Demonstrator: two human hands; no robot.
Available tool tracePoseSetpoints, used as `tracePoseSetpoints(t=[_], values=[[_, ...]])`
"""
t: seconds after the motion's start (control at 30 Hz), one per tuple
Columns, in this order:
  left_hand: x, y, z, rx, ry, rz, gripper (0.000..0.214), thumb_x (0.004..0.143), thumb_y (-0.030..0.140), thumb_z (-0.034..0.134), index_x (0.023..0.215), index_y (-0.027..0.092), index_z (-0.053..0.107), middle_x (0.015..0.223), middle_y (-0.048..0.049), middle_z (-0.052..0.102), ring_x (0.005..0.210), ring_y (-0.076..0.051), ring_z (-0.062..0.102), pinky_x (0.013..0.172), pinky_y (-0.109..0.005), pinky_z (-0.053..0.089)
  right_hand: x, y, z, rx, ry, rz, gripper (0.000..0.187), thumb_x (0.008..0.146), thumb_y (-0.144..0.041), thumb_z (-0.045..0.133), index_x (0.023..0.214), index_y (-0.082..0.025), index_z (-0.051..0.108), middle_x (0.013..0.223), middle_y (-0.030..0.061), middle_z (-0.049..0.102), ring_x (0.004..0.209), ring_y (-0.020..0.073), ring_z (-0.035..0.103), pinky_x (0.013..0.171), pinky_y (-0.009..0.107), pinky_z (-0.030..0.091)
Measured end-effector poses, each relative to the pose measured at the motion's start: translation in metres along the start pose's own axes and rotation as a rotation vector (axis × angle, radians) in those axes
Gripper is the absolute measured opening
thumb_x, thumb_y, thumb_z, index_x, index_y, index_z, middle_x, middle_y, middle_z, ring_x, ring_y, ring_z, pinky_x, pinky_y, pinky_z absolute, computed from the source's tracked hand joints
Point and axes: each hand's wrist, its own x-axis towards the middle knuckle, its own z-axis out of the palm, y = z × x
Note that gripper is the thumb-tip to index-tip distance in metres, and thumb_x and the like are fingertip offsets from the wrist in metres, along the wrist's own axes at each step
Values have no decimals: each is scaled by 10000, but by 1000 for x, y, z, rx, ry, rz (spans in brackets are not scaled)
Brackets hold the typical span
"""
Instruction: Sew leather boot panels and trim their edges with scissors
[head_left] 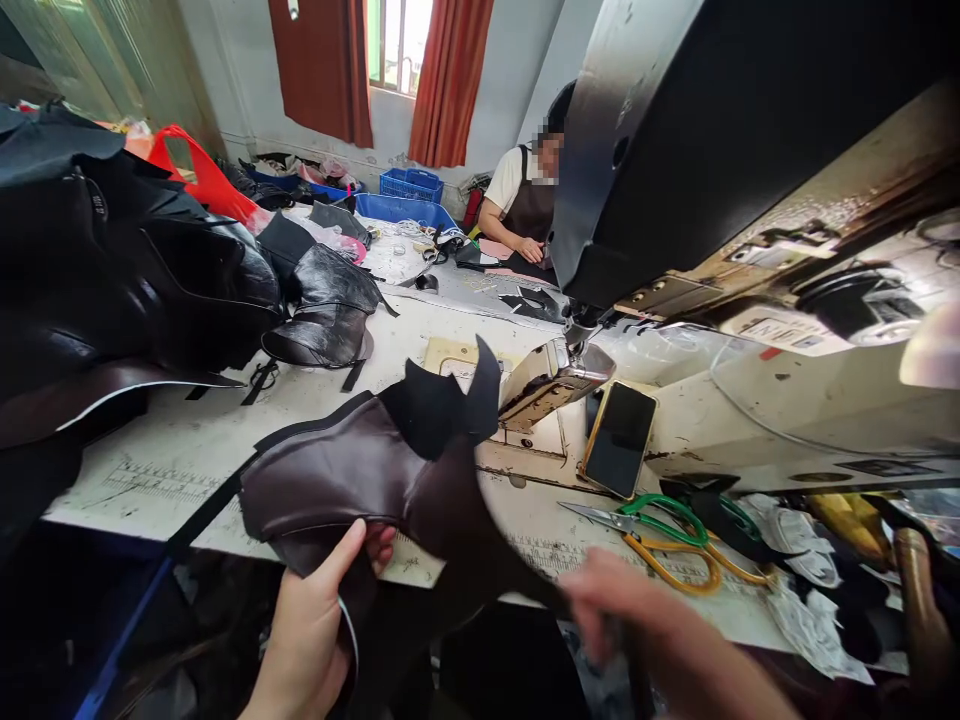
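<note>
Bench point(202, 435): pale top, scuffed and marked, with ruler scales printed along the front edge. At left, a heap of black leather pieces point(112, 260) covers the surface; a smaller black leather bundle point(326, 305) lies just beside it. A sewing machine point(555, 370) stands toward the right. Near its base lies a phone point(621, 440), dark screen upward. In front lie scissors point(667, 520) with green and orange handles; whether one pair or two is unclear. A brown leather piece point(337, 470) overhangs the front edge; its contact with the top cannot be confirmed.
</note>
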Motion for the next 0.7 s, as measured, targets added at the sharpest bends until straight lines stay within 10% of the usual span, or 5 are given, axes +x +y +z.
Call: tracePoseSetpoints(t=[0.07,0.23,0.47,0.7], values=[[1,2,-4,3,16,41,92,814,89,643,837,101,731,798,-97,761,703,-203,726,691,-292,621,41,-53,24,13,-62,-235,468,859,-480,610,1307,-359,559,759,54,560,635,208,568,564,318,480],[1,3,-16,-19,15,97,52,722,123,733,766,117,706,758,-65,746,721,-222,721,641,-275,608,101,-120,52,-298,309,-443,348,894,-288,606,1242,-286,614,641,25,517,545,178,441,505,307,408],[4,4,-28,21,-21,11,193,785,60,661,970,76,710,900,-143,764,798,-274,743,725,-357,634,124,-64,99,50,-298,-285,281,964,-334,552,1199,-203,632,835,22,594,702,137,552,611,246,417],[4,9,-31,48,-72,-6,176,830,96,641,990,49,700,939,-180,759,846,-300,742,758,-379,637,119,-41,111,-12,-178,-408,179,956,-298,567,1058,-215,687,815,31,576,712,160,455,661,312,327]])
